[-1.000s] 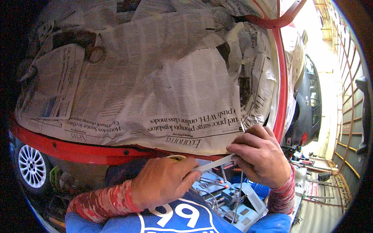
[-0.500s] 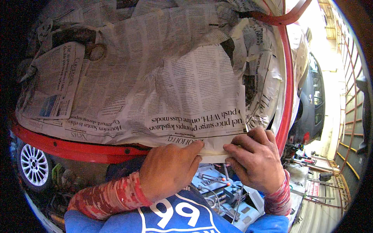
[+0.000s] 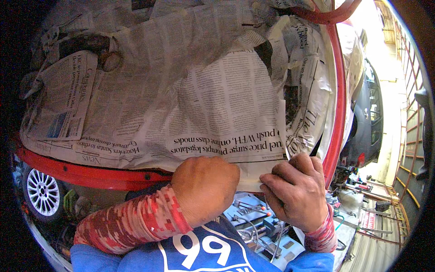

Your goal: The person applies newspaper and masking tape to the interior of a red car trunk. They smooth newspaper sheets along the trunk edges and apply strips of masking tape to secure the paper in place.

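Most of the space inside the red frame (image 3: pixel 95 177) in front of me is covered with newspaper (image 3: pixel 226 104), sheet overlapping sheet; the paper comes down to the frame along the near side; a pale strip (image 3: pixel 249 184), tape by the look of it, runs along that edge between my hands. My left hand (image 3: pixel 206 188) is curled at the paper's edge with its back toward me; its fingers are hidden, so I cannot tell whether it grips anything; my right hand (image 3: pixel 294 190) has its fingers bent, thumb side against the strip's right end; whether it pinches the strip or only presses it, I cannot tell. As I judge it, the covering is largely done and the near edge partly so; a dark gap (image 3: pixel 318 145) shows between paper and frame just beyond my right hand, and a dark patch (image 3: pixel 264 59) farther up looks uncovered too.
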